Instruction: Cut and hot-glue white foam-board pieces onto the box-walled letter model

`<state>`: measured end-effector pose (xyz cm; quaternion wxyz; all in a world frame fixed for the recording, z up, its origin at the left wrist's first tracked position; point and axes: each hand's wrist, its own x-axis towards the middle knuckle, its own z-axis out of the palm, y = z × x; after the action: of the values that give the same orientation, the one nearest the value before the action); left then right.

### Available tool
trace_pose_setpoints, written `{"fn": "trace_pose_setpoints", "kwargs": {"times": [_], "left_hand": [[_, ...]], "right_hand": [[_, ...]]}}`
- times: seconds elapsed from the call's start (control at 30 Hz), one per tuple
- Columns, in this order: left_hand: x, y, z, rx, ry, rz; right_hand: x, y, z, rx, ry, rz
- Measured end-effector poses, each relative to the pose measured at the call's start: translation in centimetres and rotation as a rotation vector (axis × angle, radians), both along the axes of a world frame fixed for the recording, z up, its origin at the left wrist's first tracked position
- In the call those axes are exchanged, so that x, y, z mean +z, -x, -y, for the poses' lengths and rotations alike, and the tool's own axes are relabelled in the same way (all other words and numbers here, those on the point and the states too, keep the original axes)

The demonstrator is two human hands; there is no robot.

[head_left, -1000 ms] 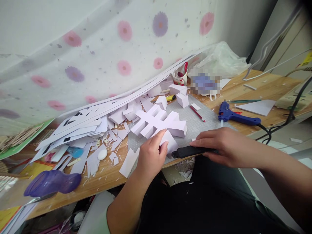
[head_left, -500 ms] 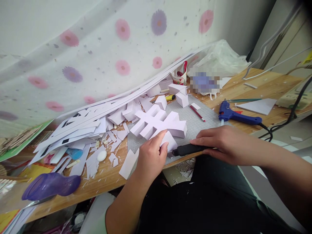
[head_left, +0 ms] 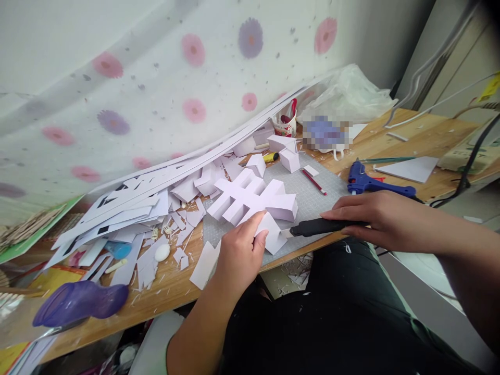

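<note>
A white foam-board character (head_left: 255,198) with raised side walls lies on the grey cutting mat (head_left: 332,183). My left hand (head_left: 241,249) grips its near end, index finger on top and thumb by the edge. My right hand (head_left: 373,216) is closed around the black handle of a utility knife (head_left: 322,226). Its short blade points left and its tip is at the right edge of the near part of the character; I cannot tell whether it touches. The fingers under my left palm are hidden.
A blue glue gun (head_left: 363,182) lies right of the mat, a red pencil (head_left: 314,182) on it. Foam-board strips and scraps (head_left: 148,255) cover the left of the wooden table, with a purple slime-like container (head_left: 82,300). A paper cup (head_left: 285,126) stands at the back.
My right hand has drawn the knife to the right and slightly up, away from under my left fingers, and the blade now shows. My left hand has stayed on the character.
</note>
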<state>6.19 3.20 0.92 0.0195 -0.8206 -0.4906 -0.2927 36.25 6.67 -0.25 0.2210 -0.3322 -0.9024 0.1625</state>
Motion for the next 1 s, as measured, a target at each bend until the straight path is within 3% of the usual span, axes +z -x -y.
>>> {"fn": "trace_pose_setpoints", "kwargs": {"times": [0.1, 0.2, 0.27, 0.37, 0.5, 0.67, 0.8, 1.0], "left_hand": [[0.2, 0.0, 0.9, 0.017, 0.019, 0.038], [0.6, 0.2, 2.3, 0.097, 0.1, 0.136], [0.6, 0.3, 3.3, 0.169, 0.198, 0.292], [0.3, 0.4, 4.3, 0.201, 0.388, 0.681], [-0.7, 0.4, 4.9, 0.105, 0.63, 1.109], [-1.3, 1.0, 5.2, -0.017, 0.864, 1.331], [-1.6, 1.9, 5.5, -0.072, 1.033, 1.428], [-2.8, 1.8, 5.9, -0.181, 1.163, 1.597]], "right_hand": [[0.1, -1.2, 0.7, 0.024, 0.109, -0.057], [-0.9, -1.1, 1.9, -0.03, 0.229, -0.258], [-2.2, 0.2, 2.9, -0.128, 0.355, -0.403], [-4.1, 3.5, 4.1, -0.263, 0.62, -0.602], [-4.9, 7.6, 5.1, -0.188, 0.916, -0.897], [-4.2, 9.9, 5.9, -0.14, 1.218, -1.143], [-3.9, 10.5, 6.1, -0.149, 1.316, -1.202], [-3.7, 11.5, 6.2, -0.168, 1.384, -1.217]]}}
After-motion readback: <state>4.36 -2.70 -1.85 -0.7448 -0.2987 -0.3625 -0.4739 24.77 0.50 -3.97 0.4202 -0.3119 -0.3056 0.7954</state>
